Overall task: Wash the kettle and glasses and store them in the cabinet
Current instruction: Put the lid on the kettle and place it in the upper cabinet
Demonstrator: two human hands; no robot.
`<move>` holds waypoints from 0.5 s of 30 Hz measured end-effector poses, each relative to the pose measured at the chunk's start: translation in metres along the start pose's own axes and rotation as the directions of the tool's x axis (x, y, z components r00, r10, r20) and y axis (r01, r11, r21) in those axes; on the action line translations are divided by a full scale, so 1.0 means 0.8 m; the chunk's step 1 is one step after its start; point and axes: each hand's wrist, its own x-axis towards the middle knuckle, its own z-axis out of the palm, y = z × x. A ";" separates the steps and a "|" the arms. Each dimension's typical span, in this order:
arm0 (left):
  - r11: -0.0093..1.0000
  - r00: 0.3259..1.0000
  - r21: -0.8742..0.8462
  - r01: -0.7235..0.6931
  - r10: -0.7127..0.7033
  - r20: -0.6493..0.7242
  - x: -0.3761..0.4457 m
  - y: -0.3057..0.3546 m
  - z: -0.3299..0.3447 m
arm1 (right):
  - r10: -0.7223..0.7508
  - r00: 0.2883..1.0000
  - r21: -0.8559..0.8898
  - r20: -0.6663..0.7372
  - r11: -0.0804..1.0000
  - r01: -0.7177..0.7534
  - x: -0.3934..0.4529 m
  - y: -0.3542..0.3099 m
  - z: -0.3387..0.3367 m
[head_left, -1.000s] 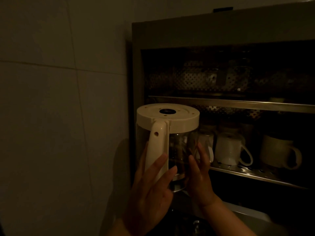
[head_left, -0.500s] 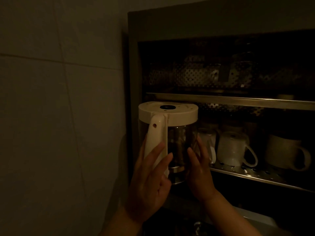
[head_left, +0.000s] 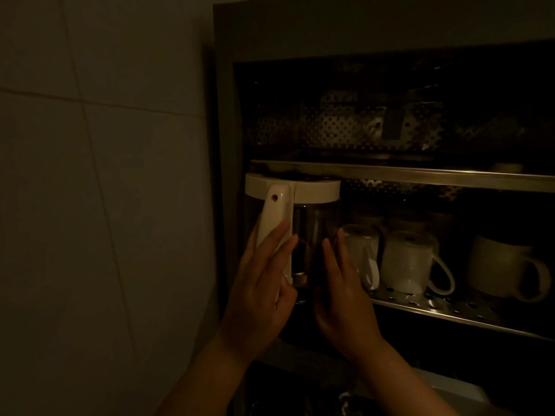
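Observation:
The kettle has a clear glass body, a cream base ring and a cream handle. It is upside down at the left end of the cabinet's lower shelf, its base just under the upper shelf rail. My left hand lies on the handle with the thumb hooked round it. My right hand presses flat against the right side of the glass. An upturned translucent mug stands just right of the kettle, close to my right fingers. Whether the kettle rests on the shelf is hidden by my hands.
The open cabinet hangs beside a tiled wall. On the lower shelf stand a white mug and a beige mug, with dim glassware behind them. The perforated upper shelf looks dark. A pale edge shows below.
Both hands have carried the kettle forward and up into the cabinet, so its base now sits under the upper shelf rail. My view has moved closer.

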 end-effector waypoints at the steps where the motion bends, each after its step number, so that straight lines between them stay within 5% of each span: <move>1: 1.000 1.000 -0.002 0.007 -0.007 0.003 0.001 -0.001 0.003 | 0.006 1.000 -0.002 0.019 1.000 -0.006 0.000 0.001 -0.002; 15: 1.000 0.998 -0.019 0.018 -0.017 0.057 0.012 -0.027 0.049 | 0.148 0.980 -0.031 0.131 0.989 -0.145 0.008 0.016 -0.009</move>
